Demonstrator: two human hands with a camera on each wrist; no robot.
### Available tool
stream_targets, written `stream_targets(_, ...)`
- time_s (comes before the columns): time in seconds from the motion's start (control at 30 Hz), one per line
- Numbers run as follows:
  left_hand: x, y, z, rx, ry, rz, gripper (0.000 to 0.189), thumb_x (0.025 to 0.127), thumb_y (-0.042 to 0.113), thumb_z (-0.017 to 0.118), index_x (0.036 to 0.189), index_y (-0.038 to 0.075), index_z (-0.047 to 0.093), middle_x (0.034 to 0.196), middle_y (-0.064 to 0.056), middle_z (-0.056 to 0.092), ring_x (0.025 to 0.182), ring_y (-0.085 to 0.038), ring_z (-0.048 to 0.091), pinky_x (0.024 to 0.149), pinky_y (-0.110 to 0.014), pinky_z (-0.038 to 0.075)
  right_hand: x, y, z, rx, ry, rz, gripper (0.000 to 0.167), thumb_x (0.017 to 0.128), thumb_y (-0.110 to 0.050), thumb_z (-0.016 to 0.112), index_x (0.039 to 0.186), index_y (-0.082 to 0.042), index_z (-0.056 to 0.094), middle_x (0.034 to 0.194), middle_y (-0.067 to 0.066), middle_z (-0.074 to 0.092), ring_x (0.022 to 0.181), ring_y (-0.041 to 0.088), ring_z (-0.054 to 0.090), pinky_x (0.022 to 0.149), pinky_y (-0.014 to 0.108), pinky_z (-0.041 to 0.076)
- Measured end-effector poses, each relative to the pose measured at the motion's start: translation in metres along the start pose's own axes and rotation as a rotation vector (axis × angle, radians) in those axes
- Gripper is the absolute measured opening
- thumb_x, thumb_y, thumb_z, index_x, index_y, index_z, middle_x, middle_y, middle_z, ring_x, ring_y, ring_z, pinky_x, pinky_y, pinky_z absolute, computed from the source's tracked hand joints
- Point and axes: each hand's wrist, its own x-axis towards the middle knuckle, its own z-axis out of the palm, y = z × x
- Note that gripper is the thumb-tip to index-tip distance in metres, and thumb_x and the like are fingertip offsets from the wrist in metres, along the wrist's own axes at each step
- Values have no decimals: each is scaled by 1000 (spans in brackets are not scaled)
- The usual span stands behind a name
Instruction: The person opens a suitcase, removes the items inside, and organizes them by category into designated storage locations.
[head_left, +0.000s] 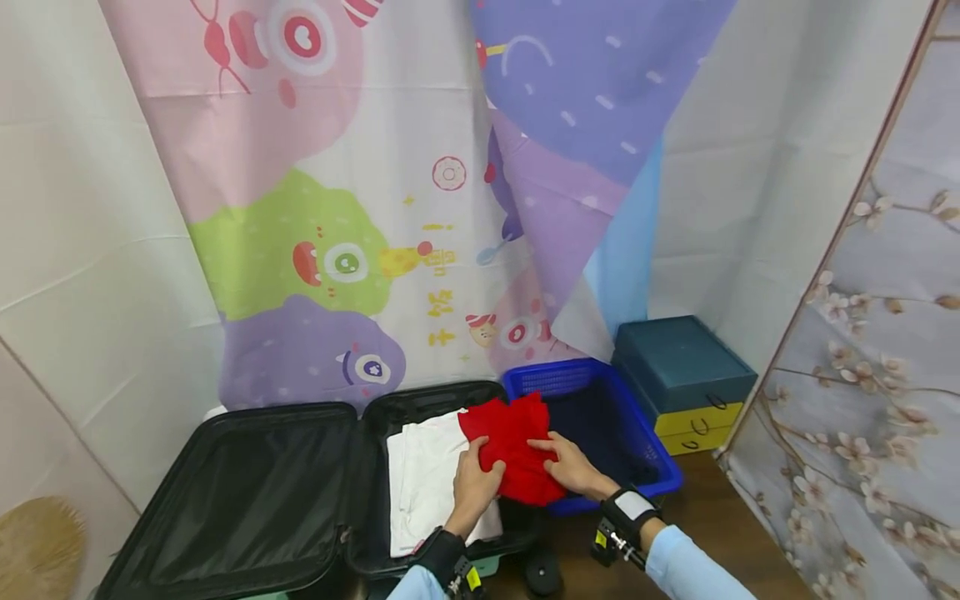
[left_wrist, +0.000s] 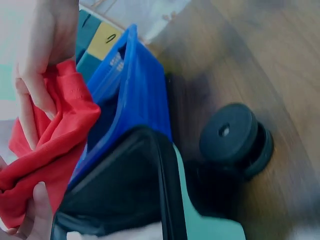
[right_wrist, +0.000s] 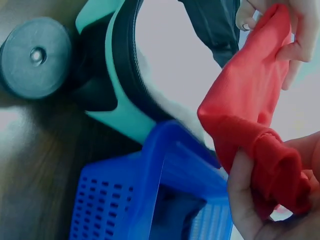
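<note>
Both hands hold a bunched red cloth garment (head_left: 512, 450) above the right side of an open black suitcase (head_left: 367, 492) and the edge of a blue plastic basket (head_left: 667, 471). My left hand (head_left: 475, 486) grips its left side, thumb and fingers pinching the fabric. At the other side my right hand (head_left: 573, 467) pinches it too, and in the right wrist view the cloth folds over those fingers (right_wrist: 242, 187). Folded white clothing (head_left: 423, 475) lies in the suitcase below. Dark fabric (head_left: 600, 433) sits in the basket.
The suitcase lid (head_left: 262, 492) lies opened to the left. Behind the basket stands a dark green box with yellow drawers (head_left: 686, 375). A suitcase wheel (head_left: 542, 573) sticks out over the brown wooden surface (head_left: 720, 533). A patterned curtain (head_left: 420, 125) hangs at the back.
</note>
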Motion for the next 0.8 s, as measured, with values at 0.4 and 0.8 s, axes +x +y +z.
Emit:
stream_targets(0.4, -8, 5, 18, -57, -109, 200, 46, 80, 2, 62, 124, -7, 59, 128, -28, 52, 116, -46, 52, 96, -57, 43, -7, 16, -16, 73, 47, 137, 59, 74, 14, 50, 133, 13, 53, 132, 28, 46, 119, 44, 43, 100, 56, 38)
stream_targets(0.8, -21, -11, 24, -8, -276, 284, 39, 79, -2, 63, 118, -5, 65, 105, -21, 63, 89, -32, 61, 77, -40, 51, -10, 76, -48, -429, 118, 163, 52, 74, 15, 50, 124, 9, 62, 140, 31, 41, 113, 60, 45, 93, 65, 39)
